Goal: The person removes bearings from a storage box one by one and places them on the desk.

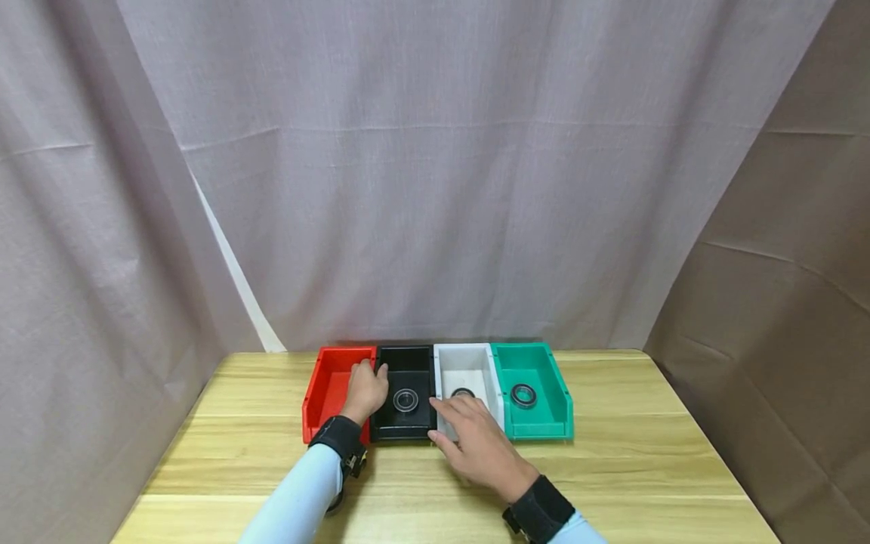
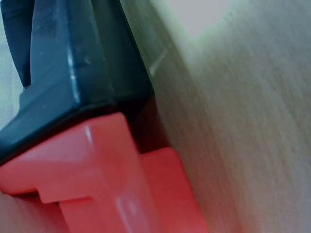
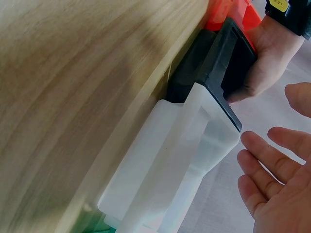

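Note:
In the head view my left hand (image 1: 365, 393) reaches over the wall between the red bin (image 1: 328, 393) and the black bin (image 1: 402, 434). Its fingertips are largely hidden, so whether they hold anything cannot be seen. A metal ball bearing (image 1: 405, 400) lies in the black bin beside that hand. My right hand (image 1: 479, 446), fingers spread and bent a little, hovers over the front of the white bin (image 1: 448, 359) with nothing in it. Part of another bearing (image 1: 463, 392) shows past its fingers. The right wrist view has the right palm (image 3: 284, 204) near the white bin's rim.
A green bin (image 1: 544, 366) with a bearing (image 1: 523, 396) inside ends the row on the right. All the bins stand side by side at the back of the wooden table (image 1: 632, 453). Grey curtain (image 1: 435, 227) hangs behind. A dark round object (image 1: 334, 505) shows partly under the left forearm.

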Tool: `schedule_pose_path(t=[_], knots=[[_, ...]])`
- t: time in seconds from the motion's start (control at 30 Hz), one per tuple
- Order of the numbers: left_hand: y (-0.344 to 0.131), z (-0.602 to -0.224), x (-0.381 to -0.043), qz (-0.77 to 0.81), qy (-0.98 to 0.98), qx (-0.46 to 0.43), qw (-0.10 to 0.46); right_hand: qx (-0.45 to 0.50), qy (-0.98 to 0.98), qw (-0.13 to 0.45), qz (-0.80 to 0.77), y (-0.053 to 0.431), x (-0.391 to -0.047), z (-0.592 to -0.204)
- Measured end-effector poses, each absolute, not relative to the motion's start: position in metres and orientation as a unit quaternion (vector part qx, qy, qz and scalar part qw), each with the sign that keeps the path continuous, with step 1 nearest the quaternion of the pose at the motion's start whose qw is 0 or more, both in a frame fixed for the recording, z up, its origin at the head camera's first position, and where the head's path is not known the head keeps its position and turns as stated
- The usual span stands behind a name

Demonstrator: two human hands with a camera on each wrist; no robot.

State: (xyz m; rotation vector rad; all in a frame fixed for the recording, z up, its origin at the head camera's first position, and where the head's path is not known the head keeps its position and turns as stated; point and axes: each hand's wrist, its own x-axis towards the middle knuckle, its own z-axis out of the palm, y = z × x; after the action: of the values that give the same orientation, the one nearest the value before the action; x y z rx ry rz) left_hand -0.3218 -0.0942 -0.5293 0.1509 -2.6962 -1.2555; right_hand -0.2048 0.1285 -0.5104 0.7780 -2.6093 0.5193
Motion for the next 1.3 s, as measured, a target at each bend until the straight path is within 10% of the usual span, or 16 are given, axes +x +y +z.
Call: schedule_pose_path(t=[1.3], knots=[[-0.094, -0.533, -0.323, -0.428, -0.898, 0.068, 0.076, 0.305, -0.924, 0.179, 0.147, 0.097, -0.218, -0.499]])
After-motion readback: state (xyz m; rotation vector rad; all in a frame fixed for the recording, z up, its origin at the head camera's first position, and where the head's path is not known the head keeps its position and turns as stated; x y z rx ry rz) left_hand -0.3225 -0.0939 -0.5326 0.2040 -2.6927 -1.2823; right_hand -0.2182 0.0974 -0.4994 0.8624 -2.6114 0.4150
